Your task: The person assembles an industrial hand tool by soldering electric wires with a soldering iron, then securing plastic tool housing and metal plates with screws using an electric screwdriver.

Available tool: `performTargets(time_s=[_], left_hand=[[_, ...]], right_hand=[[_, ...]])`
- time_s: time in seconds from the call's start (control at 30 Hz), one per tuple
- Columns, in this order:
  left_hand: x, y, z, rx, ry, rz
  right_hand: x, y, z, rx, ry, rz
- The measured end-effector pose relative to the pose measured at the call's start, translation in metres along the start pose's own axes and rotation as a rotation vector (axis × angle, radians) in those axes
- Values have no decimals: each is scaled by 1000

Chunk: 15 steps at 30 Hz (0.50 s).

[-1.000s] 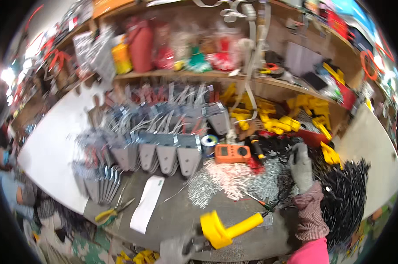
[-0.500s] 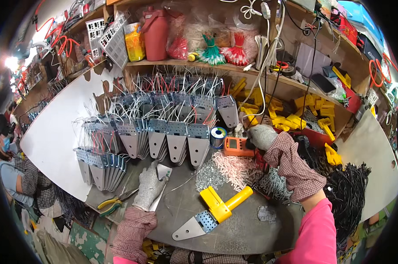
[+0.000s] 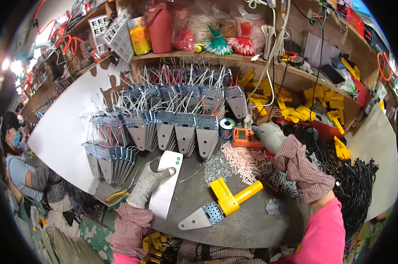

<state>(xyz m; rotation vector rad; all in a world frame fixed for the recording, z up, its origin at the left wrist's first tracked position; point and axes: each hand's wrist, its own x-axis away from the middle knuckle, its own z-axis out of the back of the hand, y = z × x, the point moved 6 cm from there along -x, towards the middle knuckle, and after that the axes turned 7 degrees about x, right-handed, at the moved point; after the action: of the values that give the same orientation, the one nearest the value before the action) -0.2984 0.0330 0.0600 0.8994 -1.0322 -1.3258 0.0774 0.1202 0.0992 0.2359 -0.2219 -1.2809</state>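
My left hand, in a grey knit glove, grips a long flat white panel with two green round marks at its top end. The thumb lies across the panel's face. At the right, my gloved right hand is closed on the right end of an orange multimeter; its fingertips are partly hidden. Between my hands, a yellow plastic part with a round handle lies on the table, joined to a grey tapered metal plate.
Rows of grey metal plates with wires stand at the back. Small screws, pink sleeves and a solder spool lie near the meter. Pliers rest at left. Black cables pile at right. Another person sits far left.
My left hand has raised the white panel and turned its broad face into view. My right hand stays at the multimeter. The whole view has shifted slightly.
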Motion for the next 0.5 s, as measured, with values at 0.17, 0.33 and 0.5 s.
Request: performTargets(time_s=[0.17, 0.33, 0.5], left_hand=[[9, 23, -23, 195, -123, -150], [18, 9, -34, 465, -56, -114], [51, 33, -42, 332, -69, -153]], right_hand=[[-30, 42, -23, -8, 16, 105], [43, -84, 54, -294, 719, 109], [102, -186, 85, -730, 771, 243]])
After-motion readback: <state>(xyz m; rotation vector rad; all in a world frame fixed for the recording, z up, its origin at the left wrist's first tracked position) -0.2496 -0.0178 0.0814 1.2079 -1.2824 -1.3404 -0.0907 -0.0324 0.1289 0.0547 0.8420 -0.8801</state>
